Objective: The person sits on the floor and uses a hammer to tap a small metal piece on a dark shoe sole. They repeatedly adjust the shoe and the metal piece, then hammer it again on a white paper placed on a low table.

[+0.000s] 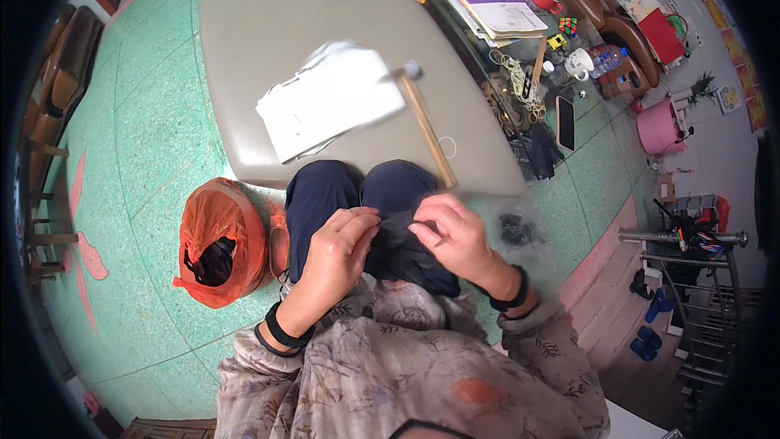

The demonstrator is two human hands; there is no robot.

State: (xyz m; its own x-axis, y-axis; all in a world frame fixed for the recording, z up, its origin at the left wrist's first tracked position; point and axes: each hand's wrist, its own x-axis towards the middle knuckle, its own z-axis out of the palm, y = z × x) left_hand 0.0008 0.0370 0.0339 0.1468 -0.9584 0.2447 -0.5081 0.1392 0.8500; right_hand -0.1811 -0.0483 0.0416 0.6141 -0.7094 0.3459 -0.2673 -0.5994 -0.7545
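Observation:
My left hand (pixel 337 244) and my right hand (pixel 459 240) are over my lap, thumbs and fingers pinched together. Between them a thin black piece of material (pixel 396 232), like cloth or film, hangs down in front of my dark trousers. Each hand grips one upper side of it; its exact kind is unclear. Just beyond my knees, a blurred stack of white sheets (pixel 333 102) rests on a grey padded surface (pixel 276 8). A tool with a wooden handle (pixel 426 130) and a greyish end lies right of the stack, with a thin pale loop (pixel 448 147) beside it.
An orange plastic bag (pixel 195 219) holding dark material stands on the green floor at left. The glass table at right carries books (pixel 500 12), coiled cord (pixel 524 85), a white mug (pixel 578 63) and a phone (pixel 565 123). A metal rack (pixel 682 237) stands far right.

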